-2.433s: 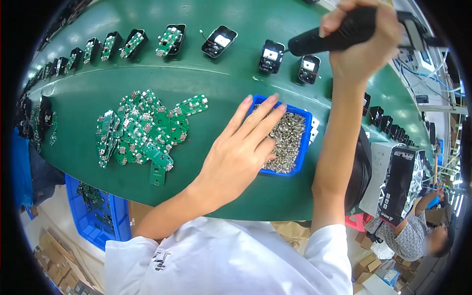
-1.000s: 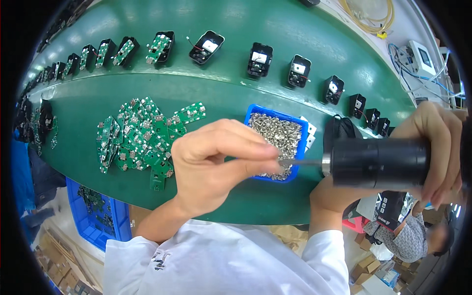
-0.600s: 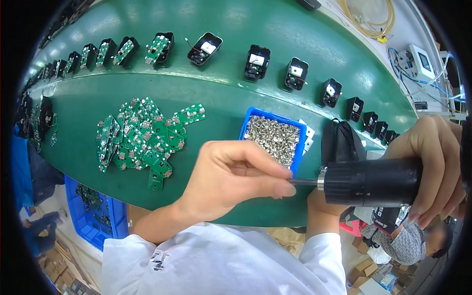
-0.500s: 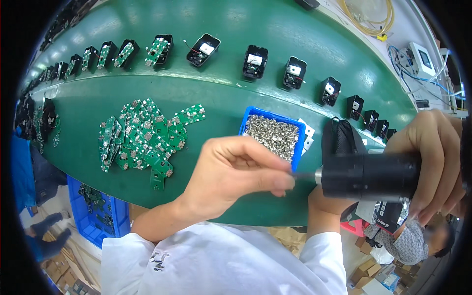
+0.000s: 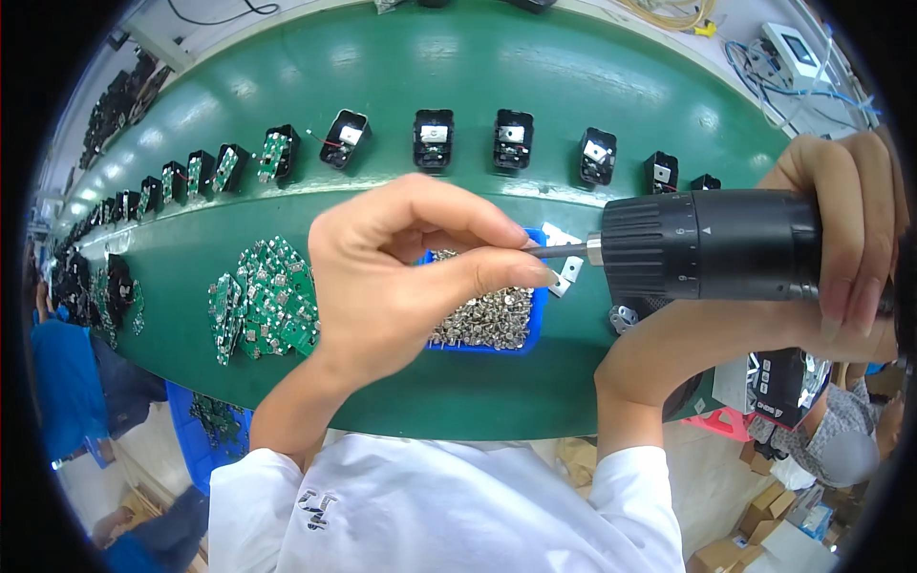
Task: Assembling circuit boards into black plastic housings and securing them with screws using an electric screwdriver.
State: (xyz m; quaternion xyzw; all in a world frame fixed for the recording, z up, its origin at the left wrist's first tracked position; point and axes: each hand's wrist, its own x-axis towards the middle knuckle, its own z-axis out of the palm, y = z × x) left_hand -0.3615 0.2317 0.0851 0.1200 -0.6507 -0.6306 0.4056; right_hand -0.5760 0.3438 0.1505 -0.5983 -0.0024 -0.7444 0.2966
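My right hand (image 5: pixel 845 224) is wrapped round the body of a black electric screwdriver (image 5: pixel 712 245), held level with its tip toward the left. Thumb and forefinger of my left hand (image 5: pixel 382 272) pinch the end of its thin metal bit (image 5: pixel 565 250). Whether a screw sits at that end is hidden by the fingertips. Below the pinch stands a blue tray (image 5: pixel 541 310) of small silver screws (image 5: pixel 489 323), partly covered by my left hand. White metal plates (image 5: pixel 564 272) lie beside the tray. At my left is a heap of green circuit boards (image 5: pixel 272 296).
A curved row of black housings (image 5: pixel 435 138) crosses the green table (image 5: pixel 458 76); those at left hold circuit boards, those at right white blocks. A blue bin (image 5: pixel 191 435) of boards stands low at left. Other people (image 5: pixel 67 382) are at both sides, and cardboard boxes (image 5: pixel 764 506) lie at lower right.
Both hands and the screwdriver have moved up in the picture, and the left hand also somewhat leftward. The view has shifted over the table. The left pinch stays at the bit's end.
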